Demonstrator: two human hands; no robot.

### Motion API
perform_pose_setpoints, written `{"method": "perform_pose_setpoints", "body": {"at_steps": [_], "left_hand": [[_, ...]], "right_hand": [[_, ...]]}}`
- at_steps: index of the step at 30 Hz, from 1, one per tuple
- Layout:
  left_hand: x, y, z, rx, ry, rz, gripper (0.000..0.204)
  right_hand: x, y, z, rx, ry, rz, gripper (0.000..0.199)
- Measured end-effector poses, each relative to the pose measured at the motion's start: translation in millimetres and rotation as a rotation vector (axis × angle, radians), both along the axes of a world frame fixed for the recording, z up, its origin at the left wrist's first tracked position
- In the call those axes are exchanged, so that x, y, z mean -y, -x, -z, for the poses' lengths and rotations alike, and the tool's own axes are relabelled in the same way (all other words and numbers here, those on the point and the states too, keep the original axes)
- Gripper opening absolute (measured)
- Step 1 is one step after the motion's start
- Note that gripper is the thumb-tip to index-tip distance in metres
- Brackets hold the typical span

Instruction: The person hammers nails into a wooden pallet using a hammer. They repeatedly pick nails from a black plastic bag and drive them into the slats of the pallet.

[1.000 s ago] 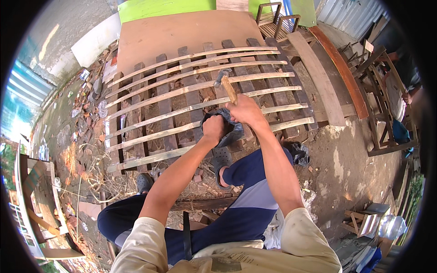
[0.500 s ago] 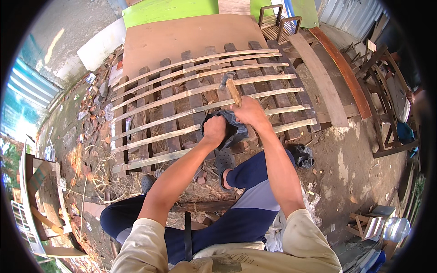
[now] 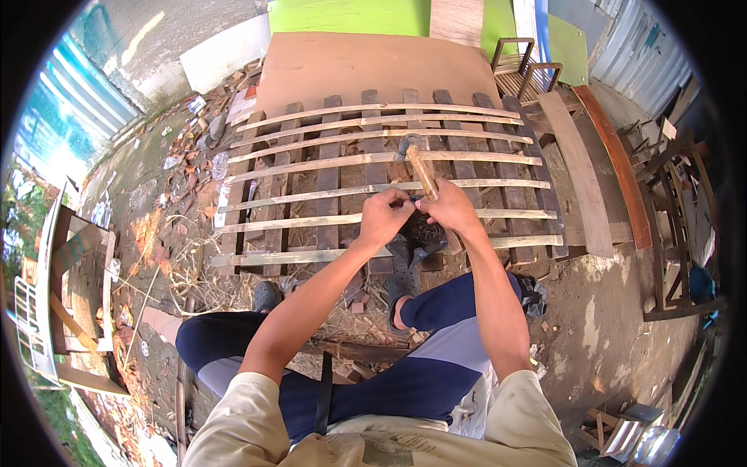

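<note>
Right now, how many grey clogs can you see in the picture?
2. One clog is on the foot by the right knee, at the near edge of the slat frame. The second clog is to its left, partly hidden beside the left leg.

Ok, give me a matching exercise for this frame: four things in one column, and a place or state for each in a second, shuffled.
Things:
1. hammer
2. dark bag
3. slat frame
4. green board

Places or states:
a. lying flat on the ground in front of the person
b. standing at the far edge, behind the brown sheet
c. held in the right hand, head pointing away
d. between the two hands, left hand at it

Pairs: 1-c, 2-d, 3-a, 4-b
</note>
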State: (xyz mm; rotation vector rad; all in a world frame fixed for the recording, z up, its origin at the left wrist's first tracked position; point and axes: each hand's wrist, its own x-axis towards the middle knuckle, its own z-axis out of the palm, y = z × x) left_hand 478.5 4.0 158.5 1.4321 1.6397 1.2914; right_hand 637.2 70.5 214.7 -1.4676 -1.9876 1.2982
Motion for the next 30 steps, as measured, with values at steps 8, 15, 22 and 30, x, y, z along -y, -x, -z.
{"method": "perform_pose_setpoints", "body": {"at_steps": [8, 15, 22, 30], "left_hand": [[23, 35, -9, 0.243, -0.038, -0.087, 0.011], [43, 59, -15, 0.322, -0.096, -0.159, 0.017], [71, 65, -43, 0.893, 0.022, -0.206, 0.03], [79, 66, -47, 0.871, 0.079, -0.2, 0.03]], "right_hand": [[20, 39, 0, -0.119, -0.119, -0.026, 0.031], [28, 72, -1, -0.27, -0.052, -0.067, 0.031], [40, 94, -12, -0.423, 0.025, -0.127, 0.033], [49, 98, -16, -0.479, 0.013, -0.152, 0.032]]}}
